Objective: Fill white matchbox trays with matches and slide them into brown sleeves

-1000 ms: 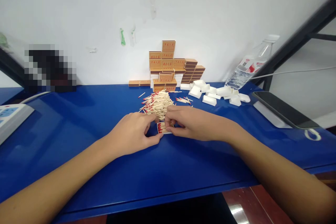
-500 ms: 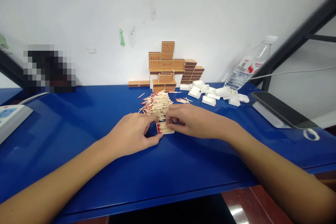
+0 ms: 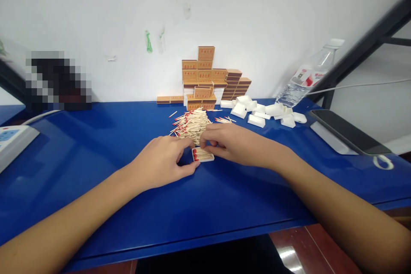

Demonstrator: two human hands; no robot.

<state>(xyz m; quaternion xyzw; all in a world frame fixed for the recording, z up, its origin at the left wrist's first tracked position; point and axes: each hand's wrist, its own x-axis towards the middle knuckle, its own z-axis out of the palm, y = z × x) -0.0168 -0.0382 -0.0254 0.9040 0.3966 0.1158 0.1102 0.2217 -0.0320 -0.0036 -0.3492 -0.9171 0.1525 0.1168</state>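
A small white matchbox tray (image 3: 208, 159) lies on the blue table, partly filled with red-tipped matches (image 3: 201, 154) lying lengthwise. The thumb and index finger of my left hand (image 3: 165, 160) grip its left end from the front and back sides. Over the tray's rear right part, my right hand (image 3: 229, 143) is closed in a pinch, fingertips close to the matches in it. Whatever sits between those fingertips is too small to make out. Right behind the tray rises a heap of loose matches (image 3: 192, 125), heads mostly to the left.
Stacked orange matchboxes (image 3: 204, 75) stand against the wall. Empty white trays (image 3: 256, 120) are piled to their left-hand neighbour's right, near a leaning plastic bottle (image 3: 297, 81). A few matches (image 3: 224, 120) lie beside the heap. A phone (image 3: 349, 130) is at right, a power strip (image 3: 17, 141) at left.
My right hand has shifted slightly left and up over the tray, its pinch now at the tray's back side. My left hand keeps its grip on the tray. The camera view has tilted a little.
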